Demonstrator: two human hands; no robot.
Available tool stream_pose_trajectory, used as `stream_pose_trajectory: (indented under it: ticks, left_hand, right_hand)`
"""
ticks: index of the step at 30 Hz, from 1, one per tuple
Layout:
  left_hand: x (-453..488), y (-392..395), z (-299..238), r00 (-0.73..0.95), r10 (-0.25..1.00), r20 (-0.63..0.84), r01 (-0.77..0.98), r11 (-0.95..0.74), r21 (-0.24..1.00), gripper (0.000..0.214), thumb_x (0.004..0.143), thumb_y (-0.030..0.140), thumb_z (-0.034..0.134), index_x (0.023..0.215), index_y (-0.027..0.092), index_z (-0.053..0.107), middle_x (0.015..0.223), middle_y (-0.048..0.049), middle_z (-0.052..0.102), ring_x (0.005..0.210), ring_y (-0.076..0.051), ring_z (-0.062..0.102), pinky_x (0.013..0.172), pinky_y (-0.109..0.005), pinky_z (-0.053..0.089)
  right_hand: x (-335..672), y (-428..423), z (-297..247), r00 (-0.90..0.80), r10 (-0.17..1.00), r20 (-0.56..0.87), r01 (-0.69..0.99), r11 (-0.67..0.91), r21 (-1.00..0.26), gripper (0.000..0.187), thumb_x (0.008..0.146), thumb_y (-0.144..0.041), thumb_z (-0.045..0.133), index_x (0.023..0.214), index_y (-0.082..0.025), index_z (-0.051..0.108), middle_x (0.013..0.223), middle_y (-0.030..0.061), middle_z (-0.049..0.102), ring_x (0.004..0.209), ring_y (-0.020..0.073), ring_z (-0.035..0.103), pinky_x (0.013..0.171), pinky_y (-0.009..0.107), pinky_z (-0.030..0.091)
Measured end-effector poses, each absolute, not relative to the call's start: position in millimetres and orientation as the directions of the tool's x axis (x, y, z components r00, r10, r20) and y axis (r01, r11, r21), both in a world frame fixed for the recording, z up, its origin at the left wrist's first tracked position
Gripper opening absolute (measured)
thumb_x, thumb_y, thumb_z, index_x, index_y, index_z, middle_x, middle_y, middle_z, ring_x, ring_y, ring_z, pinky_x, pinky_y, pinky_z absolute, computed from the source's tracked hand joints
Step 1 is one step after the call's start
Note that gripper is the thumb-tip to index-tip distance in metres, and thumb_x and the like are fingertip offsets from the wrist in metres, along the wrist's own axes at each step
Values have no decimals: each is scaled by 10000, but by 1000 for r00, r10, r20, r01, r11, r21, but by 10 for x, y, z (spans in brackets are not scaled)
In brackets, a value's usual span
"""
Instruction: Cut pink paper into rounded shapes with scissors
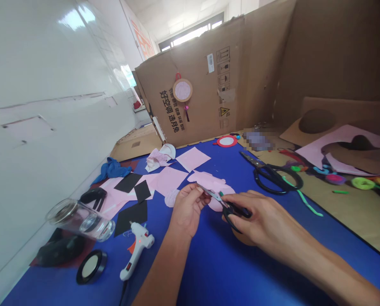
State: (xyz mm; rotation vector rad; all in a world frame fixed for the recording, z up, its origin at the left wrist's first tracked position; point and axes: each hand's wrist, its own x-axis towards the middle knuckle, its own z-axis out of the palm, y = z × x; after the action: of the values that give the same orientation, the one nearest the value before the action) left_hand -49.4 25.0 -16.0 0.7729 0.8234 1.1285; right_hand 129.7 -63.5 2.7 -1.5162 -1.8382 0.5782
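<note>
My right hand grips the black handles of a small pair of scissors. Their blades point left and reach the fingertips of my left hand. That hand is closed in a pinch, and whatever small piece sits between its fingers is hidden. Pink paper scraps lie just behind the blades. Under my right hand, a round brown cardboard piece partly shows. A pale round paper cutout rests left of my left hand.
On the blue table stand a hot glue gun, a glass jar, a roll of tape and black paper pieces. Large black scissors lie to the right. A cardboard panel rises behind, with a round ornament hanging on it.
</note>
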Motion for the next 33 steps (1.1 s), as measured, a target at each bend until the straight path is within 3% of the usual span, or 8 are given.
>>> stream_pose_trajectory:
  ticks: [5, 16, 28, 33]
  left_hand:
    - [-532, 259, -149, 220, 965, -144, -384, 221, 896, 285, 618, 294, 927, 746, 130, 733, 729, -65, 736, 697, -153, 666, 694, -270, 543]
    - [-547, 255, -120, 217, 969, -115, -332, 184, 925, 293, 641, 332, 929, 703, 140, 716, 705, -58, 721, 686, -145, 664, 681, -251, 544]
    - [-528, 243, -134, 212, 968, -131, -392, 207, 896, 268, 633, 289, 923, 728, 136, 725, 705, -51, 712, 678, -141, 653, 676, -255, 535]
    - [-509, 238, -147, 217, 965, -146, -404, 225, 886, 264, 638, 282, 913, 745, 138, 720, 718, -53, 717, 686, -140, 651, 684, -256, 536]
  right_hand:
    - [1303, -635, 12, -86, 968, 237, 675, 231, -701, 299, 912, -208, 604, 1122, -283, 802, 889, 37, 764, 858, 256, 665, 747, 352, 462]
    - [1290, -627, 0, -75, 968, 241, 670, 228, -707, 299, 920, -225, 614, 1142, -278, 807, 863, 38, 748, 823, 248, 664, 705, 336, 459]
    - [1271, -621, -17, -80, 968, 238, 673, 229, -704, 234, 925, -215, 609, 1061, -286, 785, 837, 25, 742, 811, 247, 638, 689, 325, 447]
    - [1275, -622, -21, -77, 972, 221, 663, 215, -717, 266, 931, -233, 615, 1112, -292, 802, 854, 28, 750, 818, 247, 659, 681, 321, 455]
